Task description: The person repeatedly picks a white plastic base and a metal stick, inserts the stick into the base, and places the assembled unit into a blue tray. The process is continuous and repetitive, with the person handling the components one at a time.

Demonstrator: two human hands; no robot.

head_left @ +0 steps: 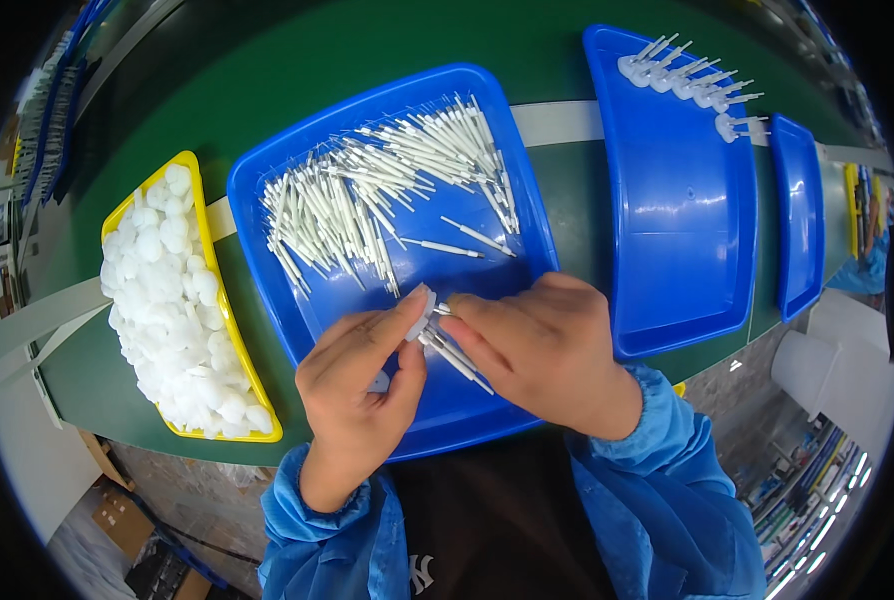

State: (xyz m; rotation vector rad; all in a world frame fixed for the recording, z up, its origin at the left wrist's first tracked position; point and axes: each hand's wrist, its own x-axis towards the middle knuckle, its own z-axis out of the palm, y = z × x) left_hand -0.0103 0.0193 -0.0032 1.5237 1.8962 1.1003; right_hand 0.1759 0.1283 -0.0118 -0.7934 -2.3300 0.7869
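Note:
Over the near part of a blue tray (245, 215), my left hand (347, 385) pinches a white plastic disc (424, 316) between thumb and fingers. Several thin white rods (455, 362) stick out from the disc toward the lower right. My right hand (562, 350) is closed on the end of a white rod (445, 309) right at the disc; most of that rod is hidden by the fingers. Another pale piece (379, 382) shows in the left palm. Farther back in the tray lies a pile of white rods (417, 150) with thin metal tips.
To the left, a yellow tray (239, 365) is heaped with white discs (172, 300). A second blue tray (677, 240) at right holds a row of discs with rods (667, 78) along its far end. A further blue tray (799, 220) stands beyond, on the green table (367, 50).

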